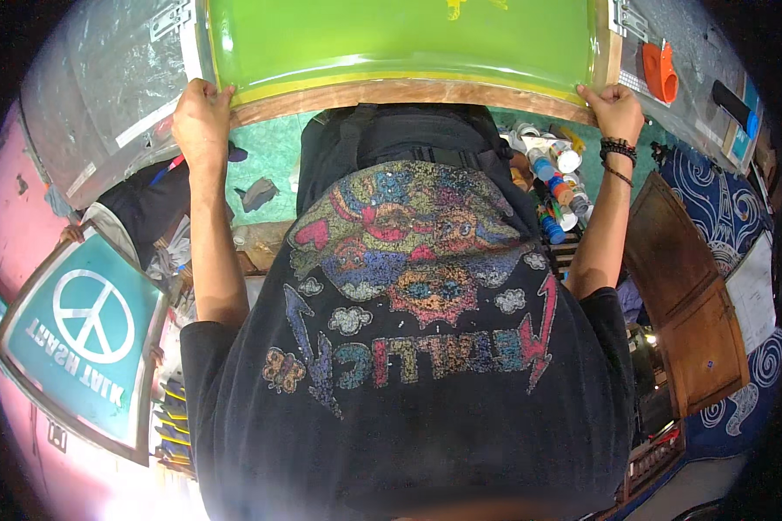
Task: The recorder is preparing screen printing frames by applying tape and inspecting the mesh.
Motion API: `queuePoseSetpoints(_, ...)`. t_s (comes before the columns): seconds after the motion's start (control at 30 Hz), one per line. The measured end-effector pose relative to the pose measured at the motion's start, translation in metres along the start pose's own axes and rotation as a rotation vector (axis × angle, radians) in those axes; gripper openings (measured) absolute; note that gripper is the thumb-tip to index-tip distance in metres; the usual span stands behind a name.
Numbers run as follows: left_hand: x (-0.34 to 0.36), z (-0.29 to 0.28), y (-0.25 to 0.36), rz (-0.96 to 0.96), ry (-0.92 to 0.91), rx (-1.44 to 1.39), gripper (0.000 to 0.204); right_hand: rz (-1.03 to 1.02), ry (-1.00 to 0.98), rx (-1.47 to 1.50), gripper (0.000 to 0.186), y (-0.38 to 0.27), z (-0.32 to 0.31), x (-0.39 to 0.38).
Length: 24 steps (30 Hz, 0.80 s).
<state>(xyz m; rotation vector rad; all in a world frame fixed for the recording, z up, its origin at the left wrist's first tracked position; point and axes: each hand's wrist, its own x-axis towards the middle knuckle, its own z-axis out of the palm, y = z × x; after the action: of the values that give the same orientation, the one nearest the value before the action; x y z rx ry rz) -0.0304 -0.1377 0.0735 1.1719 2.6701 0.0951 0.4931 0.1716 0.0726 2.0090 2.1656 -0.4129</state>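
Note:
A screen-printing frame [365,93] with a wooden border and yellow-green mesh [408,43] spans the top of the head view. My left hand [202,122] is closed on its near left corner, the thumb pressed on the upper face. At the near right corner, my right hand [615,117] grips in the same way, with dark beads round the wrist. The fingers under the border are mostly hidden. Yellow smears mark the mesh near its far side.
Plastic-covered grey surfaces [104,87] flank the frame, with metal hinges [170,19] by it. An orange tool [659,73] lies on the right. Below are paint bottles [558,187]. At left, another person's fingers [71,233] touch a turquoise screen [96,334]; a brown panel [691,300] leans right.

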Motion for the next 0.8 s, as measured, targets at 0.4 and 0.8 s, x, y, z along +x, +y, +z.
queuePoseSetpoints(0.4, 0.0, 0.004, 0.004, -0.02, 0.016, 0.096, 0.036, 0.013, -0.037, -0.141, 0.053, -0.005, 0.001, 0.002)
queuePoseSetpoints(0.8, -0.003, 0.007, 0.073, 0.658, 0.053, -0.146, 0.021, -0.609, 0.194, 0.088, 0.027, -0.102, 0.005, -0.038)
